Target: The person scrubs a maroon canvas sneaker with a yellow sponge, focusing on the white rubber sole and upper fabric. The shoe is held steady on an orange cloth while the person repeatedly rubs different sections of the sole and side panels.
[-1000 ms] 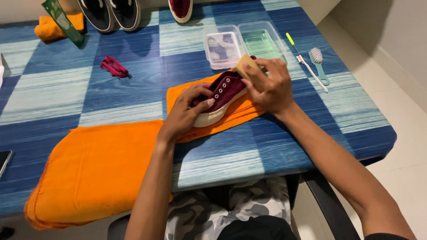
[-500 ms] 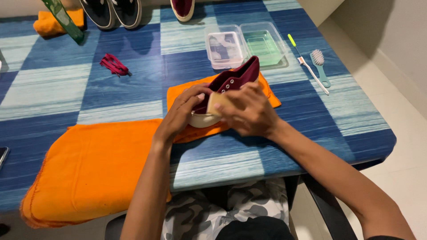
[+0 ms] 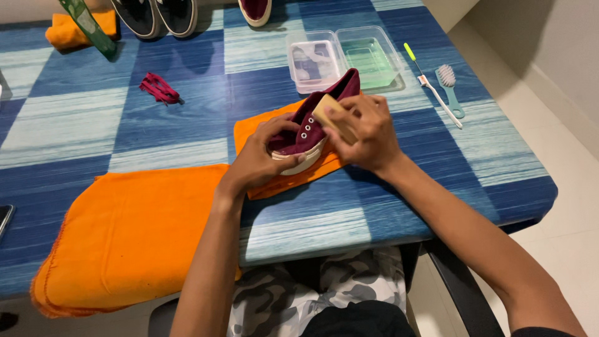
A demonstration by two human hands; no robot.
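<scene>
A maroon canvas shoe [image 3: 324, 109] with a white sole lies tilted on a small orange cloth [image 3: 262, 134] in the middle of the blue checked table. My left hand [image 3: 262, 156] grips its toe end and steadies it. My right hand [image 3: 365, 131] holds a tan sponge block [image 3: 331, 115] pressed against the shoe's side near the eyelets. The shoe has no laces in it.
A large orange cloth [image 3: 125, 231] hangs over the near left table edge. Maroon laces [image 3: 159, 87] lie at the left. Two clear plastic tubs [image 3: 343, 56], a toothbrush [image 3: 430, 84] and a teal brush [image 3: 450, 90] sit at the back right. More shoes [image 3: 168, 15] and a green bottle [image 3: 87, 25] stand along the far edge.
My right hand with the sponge has slid from the shoe's heel down to its toe and now back up along its side. My left hand has kept its hold.
</scene>
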